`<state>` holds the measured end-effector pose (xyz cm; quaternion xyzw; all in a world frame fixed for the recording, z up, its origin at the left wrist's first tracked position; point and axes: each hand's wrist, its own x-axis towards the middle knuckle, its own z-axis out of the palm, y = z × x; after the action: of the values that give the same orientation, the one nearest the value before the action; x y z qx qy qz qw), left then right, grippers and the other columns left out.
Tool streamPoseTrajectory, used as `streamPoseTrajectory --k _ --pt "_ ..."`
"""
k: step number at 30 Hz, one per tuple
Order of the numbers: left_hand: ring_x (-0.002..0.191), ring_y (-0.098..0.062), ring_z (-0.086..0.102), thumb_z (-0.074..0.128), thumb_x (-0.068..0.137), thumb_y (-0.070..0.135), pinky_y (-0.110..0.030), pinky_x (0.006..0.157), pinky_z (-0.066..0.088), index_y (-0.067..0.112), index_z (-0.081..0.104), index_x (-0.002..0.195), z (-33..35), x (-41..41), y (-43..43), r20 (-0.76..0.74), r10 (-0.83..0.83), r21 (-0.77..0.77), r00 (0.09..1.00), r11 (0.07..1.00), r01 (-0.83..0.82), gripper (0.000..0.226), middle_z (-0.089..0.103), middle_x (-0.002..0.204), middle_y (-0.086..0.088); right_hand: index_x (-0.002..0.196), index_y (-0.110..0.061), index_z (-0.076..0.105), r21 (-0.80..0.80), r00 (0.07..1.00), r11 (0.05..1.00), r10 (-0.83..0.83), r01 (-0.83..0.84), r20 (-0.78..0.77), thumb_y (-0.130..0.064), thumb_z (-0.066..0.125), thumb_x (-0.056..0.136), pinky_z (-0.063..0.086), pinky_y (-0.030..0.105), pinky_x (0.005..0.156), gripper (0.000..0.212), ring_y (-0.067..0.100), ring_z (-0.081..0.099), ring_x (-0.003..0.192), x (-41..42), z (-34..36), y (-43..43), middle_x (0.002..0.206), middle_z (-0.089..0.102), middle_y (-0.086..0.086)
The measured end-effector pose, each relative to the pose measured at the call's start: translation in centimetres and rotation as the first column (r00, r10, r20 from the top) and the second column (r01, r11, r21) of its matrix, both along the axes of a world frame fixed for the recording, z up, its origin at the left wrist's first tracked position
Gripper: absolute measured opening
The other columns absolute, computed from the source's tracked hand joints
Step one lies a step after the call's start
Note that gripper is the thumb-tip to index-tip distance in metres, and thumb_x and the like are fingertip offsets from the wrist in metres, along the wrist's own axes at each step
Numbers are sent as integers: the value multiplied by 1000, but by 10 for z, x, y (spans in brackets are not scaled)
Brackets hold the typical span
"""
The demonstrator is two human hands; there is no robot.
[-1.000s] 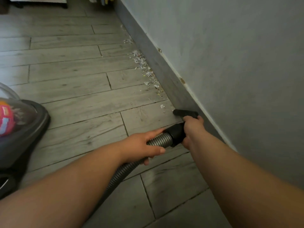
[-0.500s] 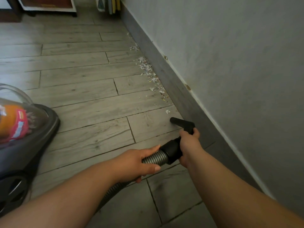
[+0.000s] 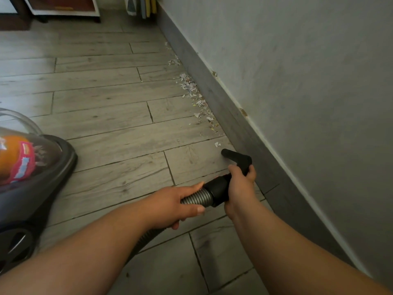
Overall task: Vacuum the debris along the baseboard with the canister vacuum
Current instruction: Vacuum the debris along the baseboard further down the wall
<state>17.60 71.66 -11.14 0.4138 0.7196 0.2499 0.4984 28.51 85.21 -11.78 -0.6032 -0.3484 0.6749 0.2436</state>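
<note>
**The nozzle sits low by the baseboard**

Both hands hold the vacuum's long tube. The left hand (image 3: 176, 204) is wrapped around the gray bumpy hose (image 3: 196, 198), with the thumb on top and the fingers curled under it. The right hand (image 3: 240, 186) is just ahead of it, clamped around the black handle (image 3: 219, 189) where the hose ends. The two hands are near each other but do not touch.

The black nozzle (image 3: 234, 156) sticks out past the right hand. It bends and points down at the floor (image 3: 106, 103), close to the dark gray baseboard (image 3: 212, 90). I cannot tell if its tip touches the floor.

One small white scrap (image 3: 217, 144) lies just beside the nozzle tip. More debris (image 3: 197, 99), little bits of torn paper, lies farther along in a thin line on the floor, right next to the baseboard. Above the baseboard is a plain gray wall (image 3: 297, 81).

The canister vacuum (image 3: 32, 167) sits on the floor to the left, well apart from the nozzle. It is dark, with a clear dome on top, and something orange and pink (image 3: 12, 154) shows inside the dome.

Far off, at the top, the bottom of some furniture (image 3: 63, 7) stands on the floor, and a few flat things (image 3: 144, 6) lean by the wall.
</note>
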Motion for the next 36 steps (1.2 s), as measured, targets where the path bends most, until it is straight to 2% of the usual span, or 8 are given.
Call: streamPoseTrajectory --k 2,5,11,16,19,24,28,36 --pt "57 -5 61 63 87 47 -21 67 55 57 25 141 0 -1 3 27 19 2 999 1000 -19 67 61 76 4 145 -53 18 39 997 999 -7 10 -82 -20 57 90 57 39 68 75 28 65 88 1 -7 -10 119 61 13" --pt "56 -5 61 63 87 46 -19 64 54 54 27 142 2 -2 8 45 21 8 999 1000 -21 66 61 75 3 147 -53 16 59 991 998 -16 24 -131 -18 58 90 55 38 67 78 26 64 92 2 -8 -14 114 59 5" --pt "57 -6 61 61 88 47 -19 65 54 55 22 142 5 10 18 22 29 -4 999 1000 -29 67 62 77 2 146 -54 17 61 997 998 12 -8 -70 -22 54 94 57 41 68 71 29 65 92 3 -5 1 113 58 5" --pt "57 -6 61 62 88 47 -19 61 53 56 18 141 -1 14 20 26 77 -12 997 997 -77 70 62 78 1 143 -56 19 51 997 998 45 -42 -59 -23 55 92 59 52 73 71 35 68 90 -4 -9 5 113 61 12" --pt "56 -5 60 62 88 47 -19 62 53 56 20 141 -1 9 19 36 57 -16 998 998 -56 69 62 77 1 147 -52 18 82 999 996 18 -15 -37 -22 53 93 58 47 73 70 30 66 88 -6 -9 3 111 60 6" --pt "55 -6 60 63 88 46 -18 61 51 55 25 141 -2 4 23 76 21 -20 997 1000 -19 66 61 75 2 151 -46 13 150 999 988 -40 35 29 -19 49 96 47 33 62 71 18 58 79 -2 -8 2 104 52 -2" --pt "55 -6 59 64 87 44 -19 60 51 54 26 142 -7 9 25 110 35 -10 993 999 -35 67 61 76 0 151 -47 13 164 998 986 -32 23 53 -19 48 96 50 34 66 71 20 60 83 2 -8 2 112 53 1" --pt "57 -7 59 62 88 45 -20 60 52 53 24 142 -8 10 30 78 84 -14 993 996 -83 67 61 80 0 151 -45 11 157 999 988 2 -9 46 -18 47 97 50 38 71 71 20 58 83 -6 -3 8 109 49 2"
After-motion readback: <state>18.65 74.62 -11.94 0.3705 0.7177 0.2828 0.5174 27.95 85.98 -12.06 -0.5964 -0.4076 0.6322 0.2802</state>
